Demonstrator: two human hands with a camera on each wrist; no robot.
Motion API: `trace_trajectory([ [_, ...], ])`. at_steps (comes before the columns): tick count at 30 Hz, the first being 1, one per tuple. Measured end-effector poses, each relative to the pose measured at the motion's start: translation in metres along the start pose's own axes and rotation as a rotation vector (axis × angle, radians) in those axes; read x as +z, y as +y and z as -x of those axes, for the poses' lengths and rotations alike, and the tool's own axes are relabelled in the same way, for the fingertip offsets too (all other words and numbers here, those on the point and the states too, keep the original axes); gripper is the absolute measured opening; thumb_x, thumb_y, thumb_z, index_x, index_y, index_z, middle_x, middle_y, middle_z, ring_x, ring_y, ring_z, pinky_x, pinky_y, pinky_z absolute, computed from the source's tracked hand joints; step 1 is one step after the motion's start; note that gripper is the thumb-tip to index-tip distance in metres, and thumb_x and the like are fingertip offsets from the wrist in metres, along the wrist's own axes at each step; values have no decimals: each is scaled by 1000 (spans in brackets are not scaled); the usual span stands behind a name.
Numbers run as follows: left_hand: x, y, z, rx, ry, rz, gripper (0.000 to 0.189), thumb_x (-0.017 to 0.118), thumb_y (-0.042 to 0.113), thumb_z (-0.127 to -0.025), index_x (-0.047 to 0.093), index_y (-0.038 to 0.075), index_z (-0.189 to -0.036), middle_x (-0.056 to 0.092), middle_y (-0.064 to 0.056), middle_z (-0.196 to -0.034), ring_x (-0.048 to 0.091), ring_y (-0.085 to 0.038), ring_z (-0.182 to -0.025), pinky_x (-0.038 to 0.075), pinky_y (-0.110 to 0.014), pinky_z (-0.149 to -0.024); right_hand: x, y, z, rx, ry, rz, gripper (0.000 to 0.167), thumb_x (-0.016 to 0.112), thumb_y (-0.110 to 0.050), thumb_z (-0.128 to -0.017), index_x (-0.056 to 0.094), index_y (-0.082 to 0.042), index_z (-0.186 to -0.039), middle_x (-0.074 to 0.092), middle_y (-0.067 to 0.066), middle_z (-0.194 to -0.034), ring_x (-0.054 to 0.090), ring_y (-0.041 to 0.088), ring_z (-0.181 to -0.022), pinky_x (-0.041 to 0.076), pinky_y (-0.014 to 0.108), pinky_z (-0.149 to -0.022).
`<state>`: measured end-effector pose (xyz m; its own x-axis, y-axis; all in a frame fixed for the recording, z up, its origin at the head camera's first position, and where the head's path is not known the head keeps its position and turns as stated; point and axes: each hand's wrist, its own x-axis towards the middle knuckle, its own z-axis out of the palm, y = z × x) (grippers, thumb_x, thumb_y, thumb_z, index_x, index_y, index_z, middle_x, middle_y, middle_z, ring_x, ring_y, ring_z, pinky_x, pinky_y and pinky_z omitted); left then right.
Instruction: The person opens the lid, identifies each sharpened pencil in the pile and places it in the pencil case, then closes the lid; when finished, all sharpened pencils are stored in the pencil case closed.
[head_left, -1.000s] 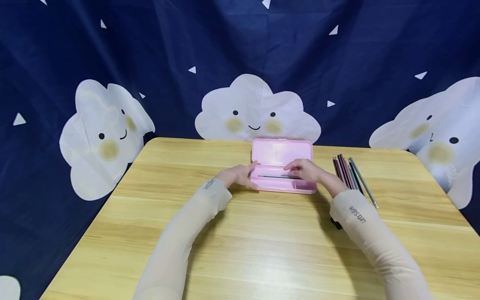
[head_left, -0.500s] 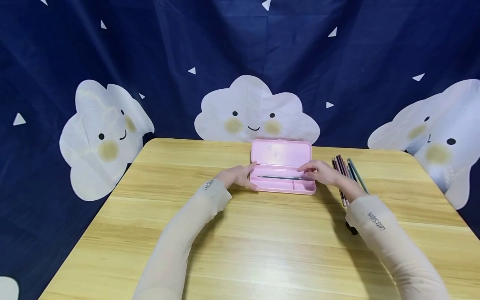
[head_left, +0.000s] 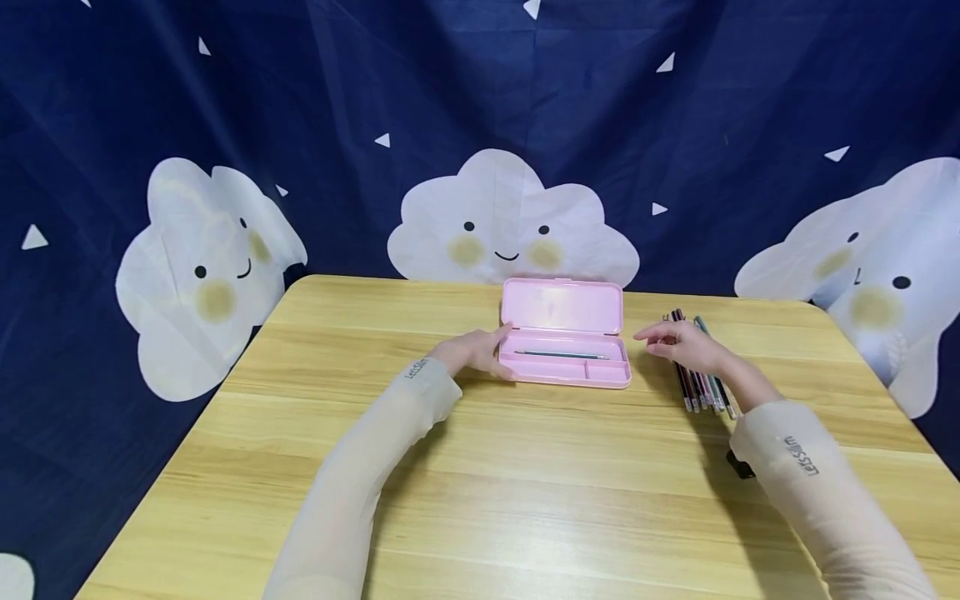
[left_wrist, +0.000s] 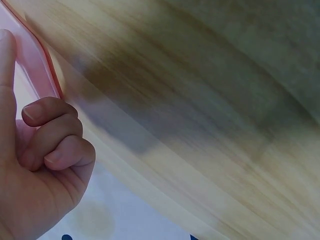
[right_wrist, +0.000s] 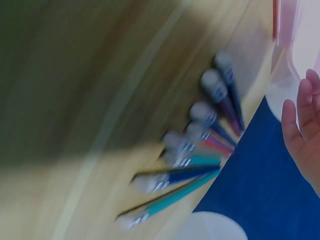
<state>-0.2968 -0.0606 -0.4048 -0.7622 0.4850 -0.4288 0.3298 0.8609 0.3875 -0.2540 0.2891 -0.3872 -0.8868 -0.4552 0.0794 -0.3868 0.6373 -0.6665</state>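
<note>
A pink pencil case lies with its lid raised near the far edge of the table. One dark green pencil rests lengthwise in its long compartment. My left hand holds the case's left end between thumb and forefinger; in the left wrist view its other fingers curl in beside the pink rim. To the right of the case hovers my right hand, fingers loosely bent and holding nothing. Partly beneath it lies a bunch of pencils, white eraser ends toward me; the right wrist view shows them blurred.
The wooden table stretches toward me. Behind its far edge hangs a dark blue curtain with white clouds. A small black object shows at the right sleeve.
My right hand has moved rightward out of the pencil case to above the bunch of pencils, leaving the dark green pencil in the compartment. My left hand has stayed at the case's left end.
</note>
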Motion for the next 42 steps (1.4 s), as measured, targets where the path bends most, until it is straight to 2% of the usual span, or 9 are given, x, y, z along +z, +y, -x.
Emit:
trace_trajectory([
  [3,0,0,0,0,2,-9,105,68,53,-74,-1,21,-148,28,-20,-145,31,-27,-132,26,-37,-108,-5,6,8,16,1,7,23,56,3,-86,59,13,-107,60,18,-86,45,3,-69,41,19,-60],
  [8,1,-1,-1,2,5,-16,106,67,54,-74,-1,20,-148,28,-20,-145,31,-27,-132,26,-37,-108,-13,15,21,118,-19,31,28,55,-2,-89,56,11,-114,60,23,-99,48,1,-77,45,19,-65],
  [11,1,-1,-1,4,4,-3,106,68,53,-75,-1,20,-148,27,-20,-146,30,-27,-132,25,-37,-108,-16,18,28,150,-27,33,30,54,-2,-89,55,13,-116,59,22,-98,47,3,-75,45,20,-64],
  [15,1,-2,0,4,9,-3,105,67,52,-75,-1,20,-148,27,-20,-146,30,-28,-132,24,-37,-109,-19,23,35,146,-34,29,31,55,-2,-89,53,14,-116,59,19,-94,46,3,-73,44,21,-62],
  [25,3,-4,-1,10,18,-8,104,68,50,-76,-1,19,-148,29,-23,-143,33,-28,-131,26,-36,-108,-25,41,55,142,-10,72,28,54,-2,-89,55,14,-112,60,18,-95,48,-5,-75,46,20,-64],
  [35,1,-2,-1,8,7,-9,105,67,52,-75,-1,19,-148,28,-21,-145,31,-28,-132,26,-36,-108,-30,46,67,242,-45,81,33,54,-5,-90,49,16,-115,57,19,-95,50,3,-78,47,23,-65],
  [42,0,-1,-2,6,3,-16,106,67,53,-75,-1,20,-148,29,-20,-145,31,-28,-132,26,-37,-108,-30,49,70,258,-63,79,37,57,-3,-87,45,19,-115,58,19,-92,52,7,-78,47,23,-63],
])
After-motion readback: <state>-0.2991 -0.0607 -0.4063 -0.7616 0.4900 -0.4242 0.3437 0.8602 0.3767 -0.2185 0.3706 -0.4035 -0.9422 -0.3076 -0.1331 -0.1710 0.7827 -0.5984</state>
